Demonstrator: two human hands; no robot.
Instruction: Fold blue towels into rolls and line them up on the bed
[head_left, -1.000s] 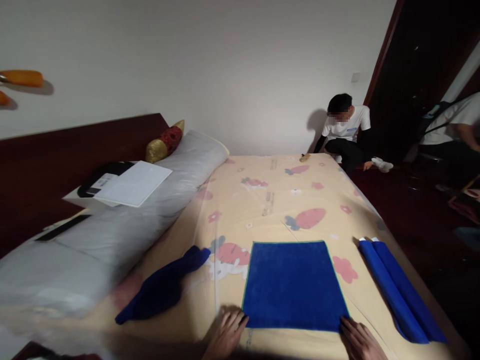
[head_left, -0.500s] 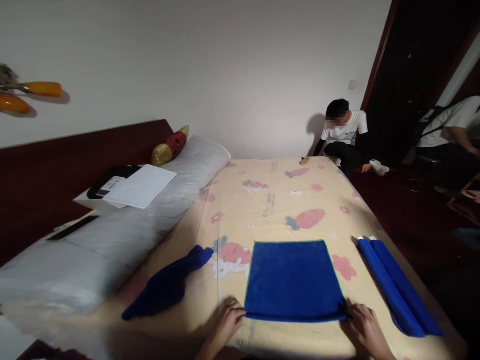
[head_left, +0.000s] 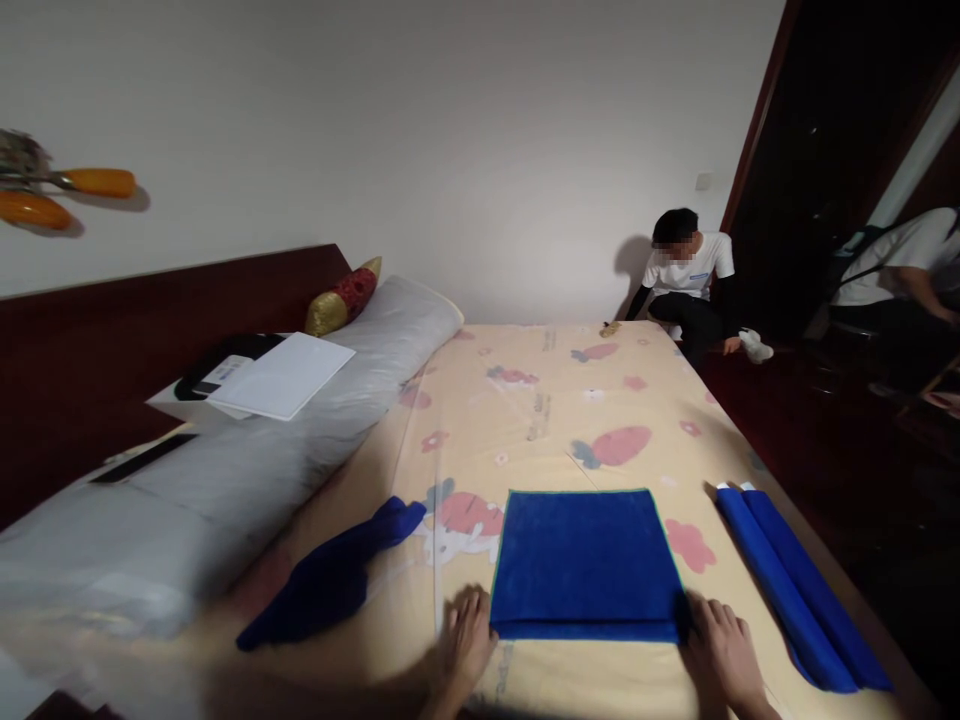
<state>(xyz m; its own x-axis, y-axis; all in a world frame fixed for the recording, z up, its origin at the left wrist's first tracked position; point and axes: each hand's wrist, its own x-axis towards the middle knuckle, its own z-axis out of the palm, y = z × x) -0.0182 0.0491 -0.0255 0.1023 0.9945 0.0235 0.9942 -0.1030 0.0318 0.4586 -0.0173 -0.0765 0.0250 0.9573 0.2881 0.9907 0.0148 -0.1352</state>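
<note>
Left hand: (head_left: 469, 640) placed at the cloth's near left corner, fingers extended; whether it is pinched cannot be told.
Right hand: (head_left: 724, 645) placed at the near right corner, fingers slightly spread; a pinch cannot be told.
Blue cloth: (head_left: 589, 550) laid flat between both hands, near edge folded over.
Crumpled blue cloth: (head_left: 330, 585) left of the left hand.
Blue rolls: (head_left: 802, 590) laid right of the right hand.
</note>
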